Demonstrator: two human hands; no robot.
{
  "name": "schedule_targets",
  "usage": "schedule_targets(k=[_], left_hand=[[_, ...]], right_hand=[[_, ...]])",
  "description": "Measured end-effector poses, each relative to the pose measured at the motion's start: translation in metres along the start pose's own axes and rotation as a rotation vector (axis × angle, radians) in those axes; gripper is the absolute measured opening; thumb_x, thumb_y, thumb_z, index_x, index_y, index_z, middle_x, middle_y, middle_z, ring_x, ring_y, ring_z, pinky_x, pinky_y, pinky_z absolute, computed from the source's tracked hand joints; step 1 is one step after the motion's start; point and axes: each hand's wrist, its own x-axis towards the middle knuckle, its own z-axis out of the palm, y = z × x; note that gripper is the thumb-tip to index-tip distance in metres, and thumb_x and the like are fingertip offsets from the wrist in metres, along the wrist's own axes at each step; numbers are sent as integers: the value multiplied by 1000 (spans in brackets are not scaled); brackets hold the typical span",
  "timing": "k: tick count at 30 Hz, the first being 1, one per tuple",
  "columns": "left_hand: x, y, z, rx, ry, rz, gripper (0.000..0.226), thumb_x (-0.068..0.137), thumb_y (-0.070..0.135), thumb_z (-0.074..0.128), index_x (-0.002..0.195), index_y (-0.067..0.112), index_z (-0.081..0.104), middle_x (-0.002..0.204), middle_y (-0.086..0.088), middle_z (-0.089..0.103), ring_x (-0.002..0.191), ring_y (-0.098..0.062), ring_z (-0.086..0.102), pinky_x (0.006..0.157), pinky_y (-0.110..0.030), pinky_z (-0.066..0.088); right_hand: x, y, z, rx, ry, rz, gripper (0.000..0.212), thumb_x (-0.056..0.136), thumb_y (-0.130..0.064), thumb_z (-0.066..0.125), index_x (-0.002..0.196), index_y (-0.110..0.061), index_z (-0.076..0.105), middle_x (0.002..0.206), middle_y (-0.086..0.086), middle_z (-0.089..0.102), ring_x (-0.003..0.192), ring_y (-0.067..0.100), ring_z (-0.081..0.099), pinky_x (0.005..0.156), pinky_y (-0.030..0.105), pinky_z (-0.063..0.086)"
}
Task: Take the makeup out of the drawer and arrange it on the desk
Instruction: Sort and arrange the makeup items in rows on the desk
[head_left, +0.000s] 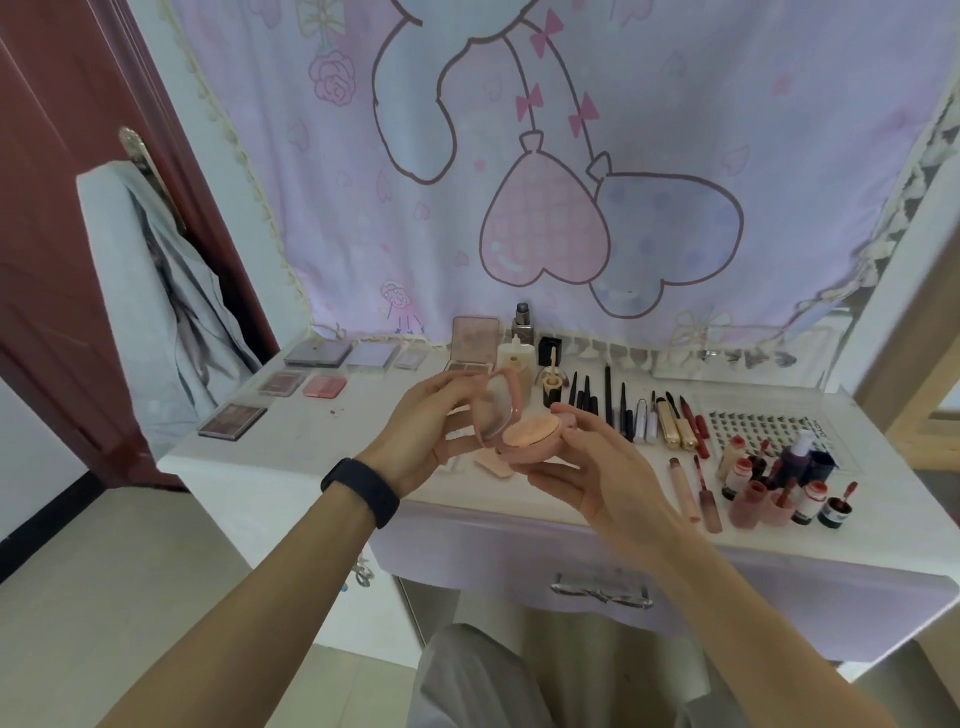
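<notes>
From my feed, the left hand (426, 441) grips the raised lid of an open pink compact (524, 436) while the right hand (597, 467) cups its base from below. The compact is held just above the desk (322, 447), between the palettes (317, 353) and the row of pencils (608, 395)

A home dressing corner is indicated: a cartoon heart-print curtain (571, 171) is hung at 12 o'clock, a white surface (291, 452) with a lilac drawer (493, 561) is spread with makeup (680, 428), and a grey garment (156, 312) is draped on the maroon door (52, 260) at 9 o'clock.
</notes>
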Motion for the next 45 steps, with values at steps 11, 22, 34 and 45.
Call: schedule_targets(k=[11, 22, 34, 45], left_hand=[[-16, -18, -31, 55, 52, -188, 46, 86, 37, 74, 125, 15, 63, 111, -12, 73, 100, -28, 72, 79, -36, 59], [-31, -34, -66, 9, 113, -199, 40, 85, 7, 74, 123, 15, 65, 109, -8, 74, 89, -22, 74, 69, -31, 59], [-2, -16, -156, 154, 463, -148, 35, 91, 4, 66, 124, -7, 60, 116, -25, 68, 91, -28, 66, 73, -31, 56], [74, -19, -187, 538, 494, -203, 30, 91, 11, 69, 120, 2, 64, 117, -18, 68, 111, -34, 63, 101, -51, 50]], right_hand=[[-5, 43, 28, 89, 42, -42, 42, 99, 12, 49, 129, -15, 57, 115, 11, 75, 111, 25, 71, 87, 31, 60], [-1, 80, 56, -523, 73, -156, 41, 93, -5, 70, 126, -27, 59, 116, -8, 74, 105, 6, 70, 94, 31, 56], [8, 102, 14, -1595, 302, -542, 69, 91, -35, 70, 146, -2, 42, 151, 15, 42, 141, 31, 39, 110, 39, 39], [20, 119, 2, -1711, 347, -520, 78, 93, -57, 42, 147, -1, 45, 146, 14, 55, 134, 31, 53, 108, 40, 44]])
